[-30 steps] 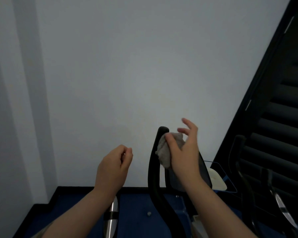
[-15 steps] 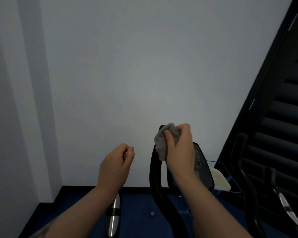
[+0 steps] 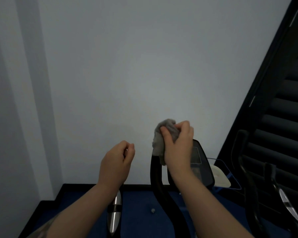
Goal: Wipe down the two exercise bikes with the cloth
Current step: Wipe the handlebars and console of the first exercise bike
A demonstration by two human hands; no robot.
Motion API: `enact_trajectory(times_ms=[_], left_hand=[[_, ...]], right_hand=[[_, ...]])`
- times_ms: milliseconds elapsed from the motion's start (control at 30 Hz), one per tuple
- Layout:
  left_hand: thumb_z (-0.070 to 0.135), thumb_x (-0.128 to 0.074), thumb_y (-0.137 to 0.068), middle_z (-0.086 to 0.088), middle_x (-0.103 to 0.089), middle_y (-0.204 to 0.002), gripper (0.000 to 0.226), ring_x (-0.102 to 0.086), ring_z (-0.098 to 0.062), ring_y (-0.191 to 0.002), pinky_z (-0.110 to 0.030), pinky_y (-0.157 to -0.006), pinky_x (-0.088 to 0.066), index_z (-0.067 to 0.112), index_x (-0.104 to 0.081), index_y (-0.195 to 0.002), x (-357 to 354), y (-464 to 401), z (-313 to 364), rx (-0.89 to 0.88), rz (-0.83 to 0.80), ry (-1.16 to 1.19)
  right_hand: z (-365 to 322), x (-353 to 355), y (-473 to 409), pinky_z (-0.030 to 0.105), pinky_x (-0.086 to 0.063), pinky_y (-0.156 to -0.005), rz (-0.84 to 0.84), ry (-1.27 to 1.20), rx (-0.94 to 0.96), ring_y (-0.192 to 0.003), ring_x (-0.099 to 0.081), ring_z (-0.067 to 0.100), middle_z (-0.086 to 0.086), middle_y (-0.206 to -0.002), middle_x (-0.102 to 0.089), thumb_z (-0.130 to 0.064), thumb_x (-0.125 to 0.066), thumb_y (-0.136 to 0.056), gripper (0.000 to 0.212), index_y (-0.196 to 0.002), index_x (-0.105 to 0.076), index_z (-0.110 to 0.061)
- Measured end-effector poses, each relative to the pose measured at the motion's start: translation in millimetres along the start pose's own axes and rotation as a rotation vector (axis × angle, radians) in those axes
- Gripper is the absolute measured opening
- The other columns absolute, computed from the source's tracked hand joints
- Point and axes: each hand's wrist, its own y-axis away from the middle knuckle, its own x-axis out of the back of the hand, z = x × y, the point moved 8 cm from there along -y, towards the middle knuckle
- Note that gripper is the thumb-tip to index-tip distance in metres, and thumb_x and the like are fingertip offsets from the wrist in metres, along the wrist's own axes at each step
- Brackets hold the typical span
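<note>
My right hand (image 3: 178,145) grips a crumpled grey cloth (image 3: 162,136) around the top end of the near bike's black handlebar (image 3: 156,177). Behind that hand sits the bike's dark console screen (image 3: 199,162). My left hand (image 3: 116,162) hovers to the left with its fingers curled and nothing in it, above the silver and black grip (image 3: 114,213) of the other handlebar. The second exercise bike (image 3: 248,170) stands at the right, with black bars and a silver grip (image 3: 287,205).
A plain white wall (image 3: 127,74) fills the view ahead, close behind the bikes. Dark window shutters (image 3: 282,109) run along the right. Blue floor (image 3: 138,203) with a black skirting lies below. A pale object (image 3: 219,177) sits between the two bikes.
My right hand closed its fingers round the cloth and slid it up over the tip of the handlebar. The left hand stayed where it was.
</note>
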Motion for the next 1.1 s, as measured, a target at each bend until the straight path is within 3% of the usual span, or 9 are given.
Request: enact_trajectory(times_ms=[200,367,467,567,700,800,933,1000,1100], left_hand=[[0.043,-0.041,-0.095,-0.002,-0.054,-0.061,0.042,-0.052,-0.02,-0.058,-0.045,-0.055,-0.045,0.011,-0.057,-0.074,0.6,0.0,0.1,0.001,-0.001,0.028],[0.042,-0.041,-0.096,-0.002,-0.052,-0.059,0.041,-0.049,-0.019,-0.055,-0.044,-0.054,-0.044,0.011,-0.056,-0.073,1.9,-0.1,2.9,-0.008,0.004,0.013],[0.042,-0.04,-0.096,-0.003,-0.052,-0.059,0.042,-0.05,-0.02,-0.055,-0.044,-0.054,-0.043,0.01,-0.056,-0.073,1.4,1.0,3.4,0.0,-0.002,0.014],[0.04,-0.04,-0.096,-0.004,-0.052,-0.06,0.042,-0.049,-0.021,-0.056,-0.044,-0.054,-0.043,0.009,-0.055,-0.072,1.7,0.9,4.9,-0.004,-0.005,0.034],[0.038,-0.041,-0.096,-0.004,-0.051,-0.059,0.04,-0.049,-0.02,-0.056,-0.041,-0.053,-0.042,0.009,-0.054,-0.071,0.7,1.6,3.3,-0.005,-0.009,0.062],[0.038,-0.043,-0.096,-0.002,-0.049,-0.057,0.039,-0.047,-0.019,-0.054,-0.038,-0.051,-0.039,0.011,-0.052,-0.069,1.2,1.6,-0.8,-0.001,-0.003,0.063],[0.039,-0.04,-0.097,-0.002,-0.05,-0.058,0.041,-0.049,-0.019,-0.056,-0.034,-0.05,-0.038,0.011,-0.05,-0.069,0.0,0.4,-3.0,0.017,-0.015,0.076],[0.04,-0.038,-0.097,-0.002,-0.051,-0.06,0.042,-0.05,-0.019,-0.058,-0.034,-0.052,-0.039,0.01,-0.052,-0.071,-1.5,2.1,-3.4,0.02,-0.035,0.108],[0.042,-0.035,-0.097,-0.002,-0.054,-0.064,0.045,-0.051,-0.017,-0.06,-0.032,-0.054,-0.039,0.009,-0.054,-0.074,-1.3,2.5,-2.7,-0.001,-0.064,0.141]], right_hand=[[30.8,-16.7,47.0,0.006,-0.042,-0.064,-0.298,0.141,-0.034,-0.081,-0.054,-0.006,-0.013,-0.099,-0.043,-0.024,-0.068,-0.089,0.021,-0.082,-0.048,-0.024],[-9.9,2.4,7.0,0.001,-0.038,-0.069,-0.082,0.108,0.144,-0.085,-0.052,-0.01,-0.01,-0.097,-0.047,-0.02,-0.072,-0.085,0.018,-0.084,-0.054,-0.025],[-10.2,-8.1,10.8,0.006,-0.043,-0.069,-0.101,0.208,0.19,-0.082,-0.052,-0.001,-0.011,-0.104,-0.044,-0.021,-0.072,-0.086,0.011,-0.087,-0.061,-0.018],[6.6,-15.4,37.6,0.011,-0.047,-0.07,-0.239,0.329,0.22,-0.083,-0.052,0.003,-0.009,-0.107,-0.046,-0.021,-0.07,-0.087,0.01,-0.091,-0.063,-0.016],[17.2,-11.1,49.7,0.017,-0.046,-0.078,-0.443,0.34,0.115,-0.089,-0.053,0.0,-0.009,-0.105,-0.052,-0.026,-0.069,-0.088,0.011,-0.097,-0.07,-0.021],[-24.9,-6.2,28.4,0.022,-0.048,-0.076,-0.378,0.434,0.357,-0.088,-0.059,0.007,-0.008,-0.104,-0.061,-0.019,-0.074,-0.084,0.012,-0.096,-0.07,-0.019],[-67.4,-23.9,12.3,0.03,-0.053,-0.059,-0.317,0.681,0.666,-0.078,-0.065,0.02,-0.003,-0.096,-0.071,-0.015,-0.078,-0.079,0.009,-0.085,-0.072,-0.017],[-60.9,-31.9,18.5,0.032,-0.052,-0.057,-0.37,0.731,0.64,-0.078,-0.064,0.021,-0.003,-0.091,-0.07,-0.014,-0.076,-0.081,0.005,-0.083,-0.071,-0.016],[-31.6,-40.5,45.1,0.034,-0.05,-0.067,-0.545,0.765,0.469,-0.088,-0.062,0.019,-0.004,-0.095,-0.068,-0.019,-0.066,-0.089,0.005,-0.088,-0.07,-0.016]])
